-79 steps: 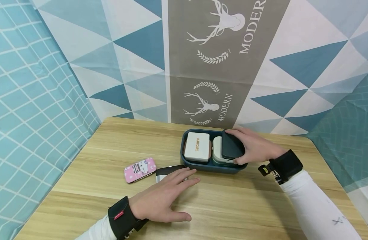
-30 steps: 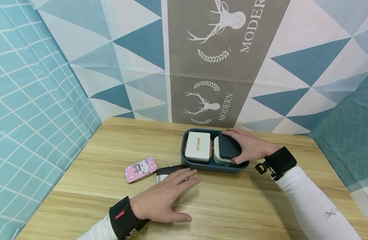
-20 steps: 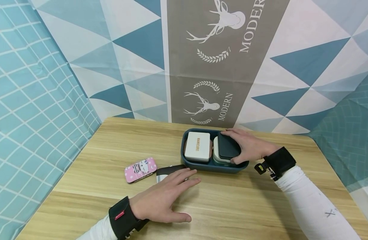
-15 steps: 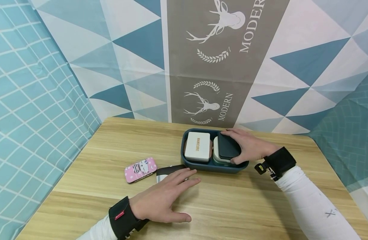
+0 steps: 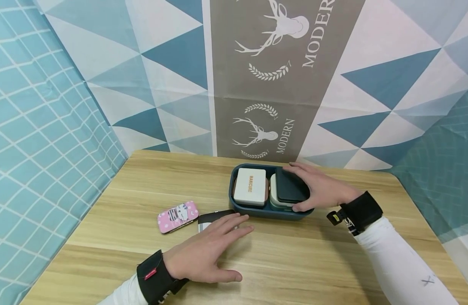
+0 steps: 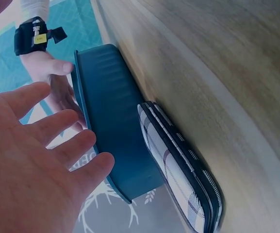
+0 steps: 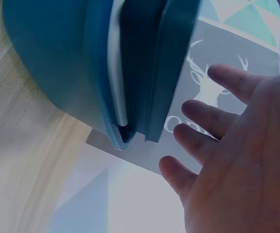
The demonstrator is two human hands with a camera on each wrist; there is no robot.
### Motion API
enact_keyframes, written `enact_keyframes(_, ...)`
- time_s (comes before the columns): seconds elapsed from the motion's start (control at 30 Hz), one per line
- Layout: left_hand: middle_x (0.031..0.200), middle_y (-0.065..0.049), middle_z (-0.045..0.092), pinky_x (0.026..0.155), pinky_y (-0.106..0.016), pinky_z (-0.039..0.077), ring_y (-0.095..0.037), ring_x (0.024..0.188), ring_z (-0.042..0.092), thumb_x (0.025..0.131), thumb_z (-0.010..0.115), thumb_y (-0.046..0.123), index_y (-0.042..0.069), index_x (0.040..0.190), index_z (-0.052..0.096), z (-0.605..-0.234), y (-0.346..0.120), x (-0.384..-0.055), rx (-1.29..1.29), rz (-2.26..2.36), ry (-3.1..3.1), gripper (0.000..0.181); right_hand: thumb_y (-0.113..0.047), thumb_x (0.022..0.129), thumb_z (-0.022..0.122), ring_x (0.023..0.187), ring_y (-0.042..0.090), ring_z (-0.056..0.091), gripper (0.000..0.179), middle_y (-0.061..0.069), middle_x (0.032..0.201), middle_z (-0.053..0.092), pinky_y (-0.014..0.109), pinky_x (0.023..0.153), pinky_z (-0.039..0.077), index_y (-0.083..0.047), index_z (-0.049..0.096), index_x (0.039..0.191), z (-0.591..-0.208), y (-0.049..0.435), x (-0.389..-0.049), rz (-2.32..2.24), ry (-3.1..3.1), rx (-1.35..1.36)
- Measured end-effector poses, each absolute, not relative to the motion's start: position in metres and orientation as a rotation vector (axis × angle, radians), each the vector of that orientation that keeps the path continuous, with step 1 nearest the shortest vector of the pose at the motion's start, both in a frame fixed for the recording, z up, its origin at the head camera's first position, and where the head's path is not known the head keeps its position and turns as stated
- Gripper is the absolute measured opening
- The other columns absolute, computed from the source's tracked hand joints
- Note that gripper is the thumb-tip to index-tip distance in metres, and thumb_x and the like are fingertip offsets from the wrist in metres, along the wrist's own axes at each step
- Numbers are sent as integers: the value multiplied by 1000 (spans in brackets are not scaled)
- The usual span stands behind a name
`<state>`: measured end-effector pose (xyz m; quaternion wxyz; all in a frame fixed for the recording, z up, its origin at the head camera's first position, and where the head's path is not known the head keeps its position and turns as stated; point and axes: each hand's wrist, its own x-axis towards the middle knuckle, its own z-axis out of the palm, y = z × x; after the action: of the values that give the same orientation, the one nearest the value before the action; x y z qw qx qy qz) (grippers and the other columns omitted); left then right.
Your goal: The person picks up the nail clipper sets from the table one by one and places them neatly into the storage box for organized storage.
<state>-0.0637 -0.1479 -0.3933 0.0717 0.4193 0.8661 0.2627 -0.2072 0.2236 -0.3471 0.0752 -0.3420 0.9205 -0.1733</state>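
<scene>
In the head view my right hand is over the right end of a dark blue oblong box, beside a flat dark case. In the right wrist view its fingers are spread and apart from that dark case. The dark case lies on a cream case inside the box. Left of it, a white case marked MANICURE sits on a brownish one. My left hand holds nothing, fingers extended, above a plaid-and-black zip case that it partly covers in the head view.
A pink tin with a cartoon cat lies left of the plaid case on the wooden table. Patterned cloth hangs behind the table's far edge, and blue tiled cloth on the left.
The dark case has shifted left over the cream case since the earliest frame. My right hand has since drawn slightly right, off the dark case. The left hand stays in place.
</scene>
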Motion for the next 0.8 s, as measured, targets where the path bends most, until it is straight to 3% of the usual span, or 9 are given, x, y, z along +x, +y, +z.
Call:
enact_keyframes(0.47,176,7,17,121,-56,35,-19,160,19,89,81,58,40,168,26,-392,-149,-65,1250,783,2625,97,-60,79,89,158,41,20,111,13,174,17,68,114,36,-17,34,166,-337,235,-171,-564,2833,-1121)
enact_keyframes(0.8,176,7,17,122,-54,34,-18,159,19,88,82,58,39,168,26,-391,-150,-66,1258,790,2651,99,-50,78,93,157,37,23,112,9,175,18,68,111,40,-26,31,168,-332,239,-145,-578,2867,-1131)
